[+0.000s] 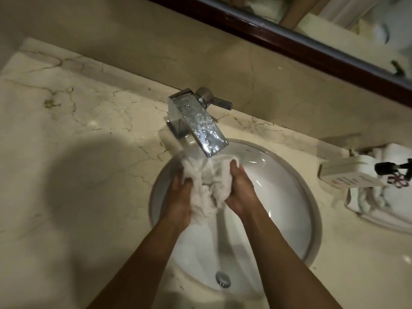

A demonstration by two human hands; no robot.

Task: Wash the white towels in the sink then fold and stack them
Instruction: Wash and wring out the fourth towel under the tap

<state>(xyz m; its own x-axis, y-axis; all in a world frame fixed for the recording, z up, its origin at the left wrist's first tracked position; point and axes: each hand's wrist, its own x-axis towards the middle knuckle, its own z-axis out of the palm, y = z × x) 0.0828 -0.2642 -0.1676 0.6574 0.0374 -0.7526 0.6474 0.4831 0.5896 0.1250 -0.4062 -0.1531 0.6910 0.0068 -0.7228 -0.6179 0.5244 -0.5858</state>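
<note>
Both grips are clenched on the bunched white towel [210,186], left hand [180,197] and right hand [239,192], under the faucet [198,121] at frame centre, over the sink [289,219]. Running water may splash onto the counter [78,175].

A white towel [208,188] hangs above a white sink [289,219] set in cream marble counter [66,152] veined with brown. At twelve o'clock, a silver chrome faucet [198,121]; beyond, a dark red-brown mirror frame [289,43].
</note>
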